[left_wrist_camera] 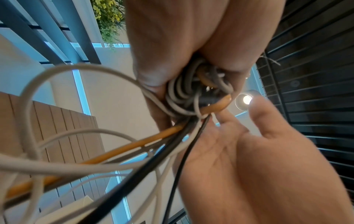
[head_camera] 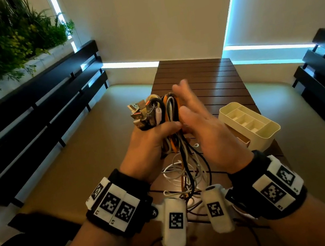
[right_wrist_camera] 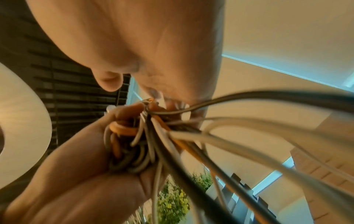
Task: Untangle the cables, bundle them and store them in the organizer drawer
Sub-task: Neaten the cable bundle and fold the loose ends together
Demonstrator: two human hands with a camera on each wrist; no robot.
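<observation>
At the centre of the head view the left hand is clenched around the cables, folded into a bundle whose long axis runs up and down the frame: plugs stick out above the fist, loose tails hang below to the worktop. The right hand sits just right of the bundle, fingers straight and spread, gripping nothing, its palm facing the strands. It is the free hand and likely does the winding. The organizer drawer lies right of centre, nearer the right hand.
</observation>
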